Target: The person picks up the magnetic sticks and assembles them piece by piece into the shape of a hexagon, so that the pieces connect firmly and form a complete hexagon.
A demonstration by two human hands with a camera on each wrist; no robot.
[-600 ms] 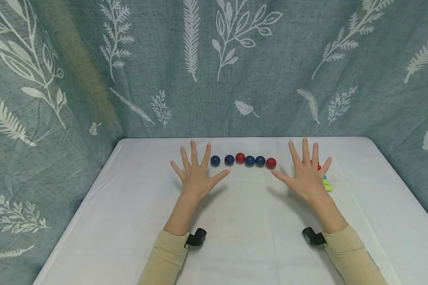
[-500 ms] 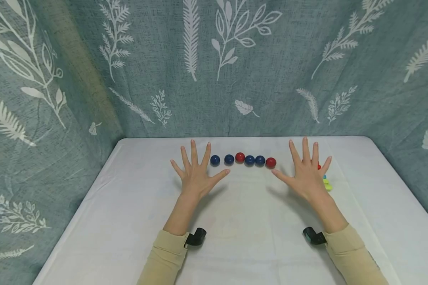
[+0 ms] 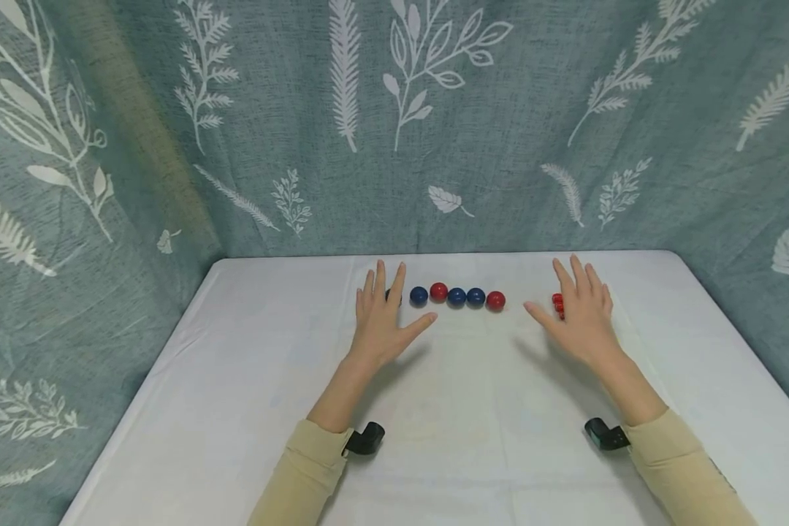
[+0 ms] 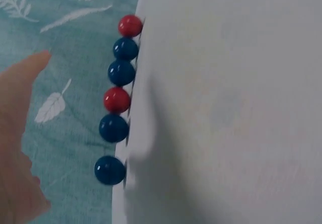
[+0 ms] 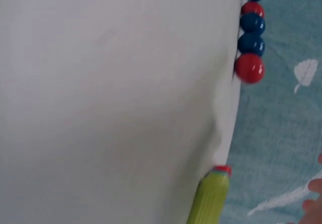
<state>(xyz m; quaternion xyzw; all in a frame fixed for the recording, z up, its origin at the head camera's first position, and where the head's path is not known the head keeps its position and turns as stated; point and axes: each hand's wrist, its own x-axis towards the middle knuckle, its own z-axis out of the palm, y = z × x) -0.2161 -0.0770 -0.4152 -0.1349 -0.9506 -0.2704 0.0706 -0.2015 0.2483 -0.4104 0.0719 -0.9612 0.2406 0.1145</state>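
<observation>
A: Closest in, your tan sleeves (image 3: 305, 467) stretch over the white cloth-covered table (image 3: 447, 453), a small black camera (image 3: 367, 439) at your left wrist, a matching black camera (image 3: 605, 434) at your right!

B: Now your left hand (image 3: 376, 321): fingers extended, thumb well apart from them, nothing between. Your right hand (image 3: 585, 318) matches it, thumb out wide, no grip on anything. Shadows fall clear of both, so I'd call them raised.

A: Which stage are you at?

B: The approach, I'd judge. You're poised, with no hold taken.

A: And just past your fingers, six glossy balls in a row near the far edge! From your left: a dark-blue ball (image 4: 109, 170) partly behind your left fingers, a second dark-blue ball (image 3: 418, 296), a red ball (image 3: 438, 292), two more dark-blue balls (image 3: 475, 297), and an end red ball (image 3: 496, 301).

B: Near your right hand, a yellow-green ribbed piece with a red end (image 5: 210, 196), and a small red piece (image 3: 557, 301) beyond your thumb. Whether they're joined, I can't tell.

A: Next move?

B: Taking a ball would call for lowering a hand and pinching gently; round and smooth, it could roll.

A: Farthest back, your teal leaf-print curtain (image 3: 500, 190)!
</observation>
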